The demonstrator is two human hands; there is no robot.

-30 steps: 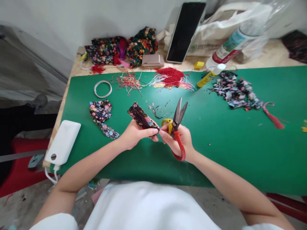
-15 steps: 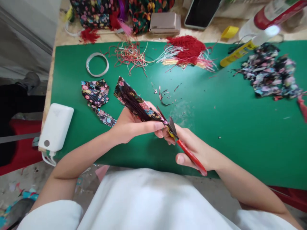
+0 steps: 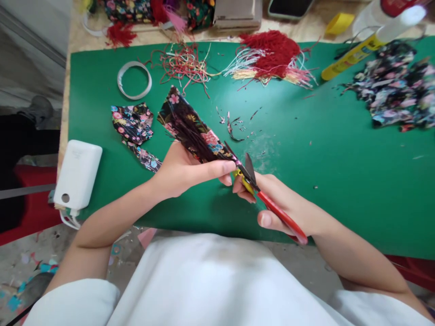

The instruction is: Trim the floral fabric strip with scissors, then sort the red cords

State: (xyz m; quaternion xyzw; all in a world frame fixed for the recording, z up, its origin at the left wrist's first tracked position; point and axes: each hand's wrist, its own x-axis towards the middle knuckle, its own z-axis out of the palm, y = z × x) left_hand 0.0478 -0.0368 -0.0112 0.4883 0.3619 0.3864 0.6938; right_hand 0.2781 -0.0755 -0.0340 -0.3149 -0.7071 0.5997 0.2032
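Over the green surface (image 3: 288, 145), in the head view, holds the floral fabric (image 3: 190, 124) by its lower end in the left hand (image 3: 181, 174), with thumb and fingers pinched closed. With the right hand (image 3: 280, 199), fingers curled and thumb spaced apart, grips the scissors (image 3: 250, 167) by the handles, with blades parted at that same end. Shows dark scraps (image 3: 231, 129) right of the fabric, a white ring (image 3: 119, 80) and floral cloth (image 3: 132, 122) to its left.
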